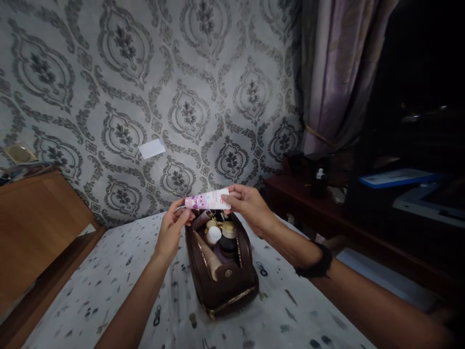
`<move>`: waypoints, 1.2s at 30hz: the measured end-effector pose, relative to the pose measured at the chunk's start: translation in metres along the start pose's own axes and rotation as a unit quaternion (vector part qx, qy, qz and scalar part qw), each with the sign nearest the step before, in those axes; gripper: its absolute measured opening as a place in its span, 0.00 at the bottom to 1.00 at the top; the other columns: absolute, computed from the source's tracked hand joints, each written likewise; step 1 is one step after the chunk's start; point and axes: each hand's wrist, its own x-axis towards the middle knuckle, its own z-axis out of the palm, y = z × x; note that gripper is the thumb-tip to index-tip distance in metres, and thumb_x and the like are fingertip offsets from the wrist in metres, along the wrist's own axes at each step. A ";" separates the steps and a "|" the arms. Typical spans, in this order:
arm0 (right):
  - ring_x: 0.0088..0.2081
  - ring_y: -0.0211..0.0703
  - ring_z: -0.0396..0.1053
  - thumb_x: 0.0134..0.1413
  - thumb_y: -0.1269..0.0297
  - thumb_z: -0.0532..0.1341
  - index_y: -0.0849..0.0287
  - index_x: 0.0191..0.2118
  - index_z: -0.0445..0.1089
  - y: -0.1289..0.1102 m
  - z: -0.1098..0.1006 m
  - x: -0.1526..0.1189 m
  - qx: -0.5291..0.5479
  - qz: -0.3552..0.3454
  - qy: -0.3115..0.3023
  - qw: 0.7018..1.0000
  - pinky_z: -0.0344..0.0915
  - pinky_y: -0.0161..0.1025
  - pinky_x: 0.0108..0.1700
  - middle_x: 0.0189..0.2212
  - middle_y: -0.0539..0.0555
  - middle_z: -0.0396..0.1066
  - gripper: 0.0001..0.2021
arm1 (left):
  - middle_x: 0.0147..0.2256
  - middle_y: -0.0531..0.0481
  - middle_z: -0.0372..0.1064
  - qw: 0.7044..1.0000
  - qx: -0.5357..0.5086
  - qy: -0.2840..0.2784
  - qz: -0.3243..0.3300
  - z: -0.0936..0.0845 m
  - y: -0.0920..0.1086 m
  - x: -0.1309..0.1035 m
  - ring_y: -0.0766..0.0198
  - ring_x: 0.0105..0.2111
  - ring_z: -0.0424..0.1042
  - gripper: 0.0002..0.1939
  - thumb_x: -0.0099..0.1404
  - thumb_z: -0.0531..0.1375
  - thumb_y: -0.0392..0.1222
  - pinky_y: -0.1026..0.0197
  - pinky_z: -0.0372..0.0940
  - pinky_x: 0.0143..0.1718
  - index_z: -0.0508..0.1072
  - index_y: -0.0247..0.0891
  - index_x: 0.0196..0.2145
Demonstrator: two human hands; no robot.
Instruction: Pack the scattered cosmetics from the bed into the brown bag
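Observation:
A small white and pink squeeze tube with purple cartoon print lies sideways between my hands, above the far end of a brown cosmetic bag. My right hand pinches its white end. At the pink end, my left hand has thumb and fingers closed on the tube. The bag stands unzipped below. Inside it show a white-lidded jar, a gold-capped jar, a dark jar and a beige tube. Deeper contents are hidden.
The bag rests on a patterned white bedsheet. A wooden headboard stands at left, and a dark red table at right holds a blue-edged object. Behind is a patterned wall with a light switch.

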 end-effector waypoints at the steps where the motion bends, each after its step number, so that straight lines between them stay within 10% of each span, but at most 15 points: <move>1: 0.21 0.34 0.63 0.38 0.61 0.70 0.58 0.27 0.68 0.001 -0.001 0.001 -0.019 -0.014 0.003 1.000 0.65 0.34 0.25 0.19 0.44 0.66 0.12 | 0.32 0.51 0.73 1.000 0.023 0.017 0.005 -0.003 -0.005 0.000 0.63 0.35 0.72 0.24 0.58 0.67 0.52 0.63 0.63 0.36 0.71 0.39 0.49; 11: 0.20 0.40 0.71 0.48 0.68 0.59 0.57 0.31 0.67 0.011 -0.007 0.009 -0.212 -0.054 -0.007 0.976 0.66 0.36 0.24 0.22 0.48 0.73 0.02 | 0.56 0.44 0.71 0.995 0.065 0.076 -0.001 -0.017 -0.042 -0.013 0.54 0.58 0.67 0.19 0.62 0.61 0.48 0.51 0.57 0.63 0.73 0.41 0.49; 36: 0.22 0.38 0.68 0.49 0.76 0.57 0.58 0.30 0.65 0.026 0.014 0.016 -0.392 -0.070 -0.023 0.917 0.58 0.32 0.26 0.20 0.46 0.69 0.06 | 0.61 0.45 0.66 0.995 0.071 0.069 -0.032 -0.017 -0.063 -0.022 0.53 0.63 0.63 0.22 0.65 0.61 0.51 0.50 0.55 0.65 0.72 0.44 0.55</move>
